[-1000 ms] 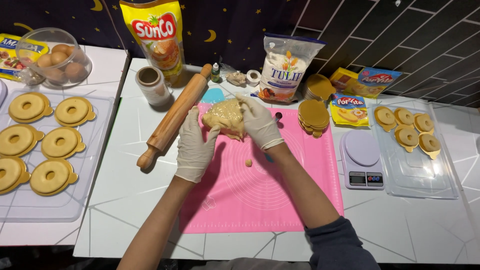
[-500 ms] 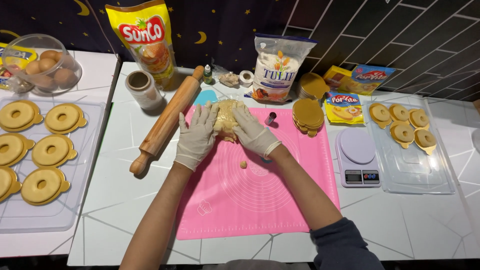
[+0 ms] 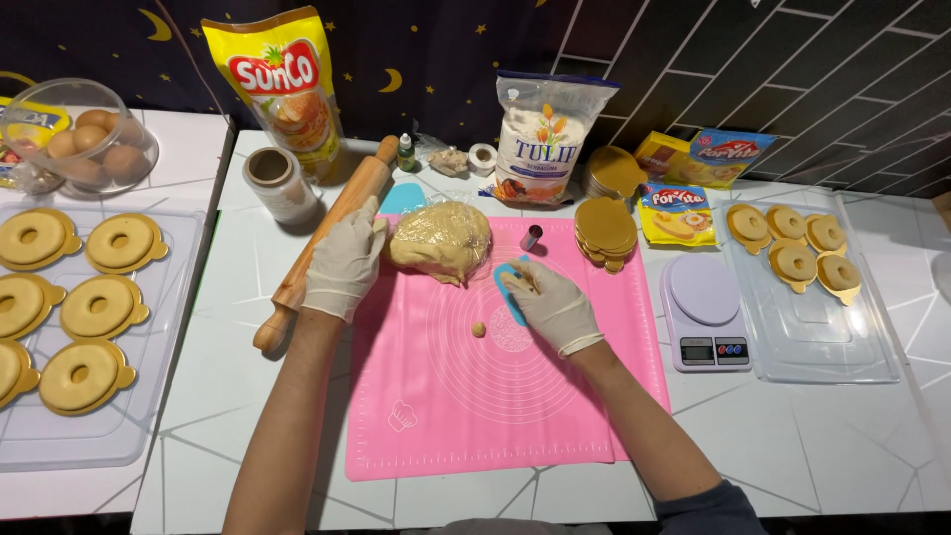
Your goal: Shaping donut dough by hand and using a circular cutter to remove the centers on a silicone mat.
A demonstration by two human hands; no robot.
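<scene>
Dough lump (image 3: 441, 241) beside left hand (image 3: 344, 263), ungripped

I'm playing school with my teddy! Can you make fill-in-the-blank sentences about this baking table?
1. The lump of dough sits on a ____ mat.
2. The left hand lies between the dough and a wooden ____.
3. The right hand rests on a flat ____ scraper.
4. The clear bowl holds ____.

Missing words: pink; rolling pin; blue; eggs

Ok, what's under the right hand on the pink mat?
A blue scraper lies on the pink mat under the right hand. Only its upper end and edge show; the hand covers the rest.
</scene>
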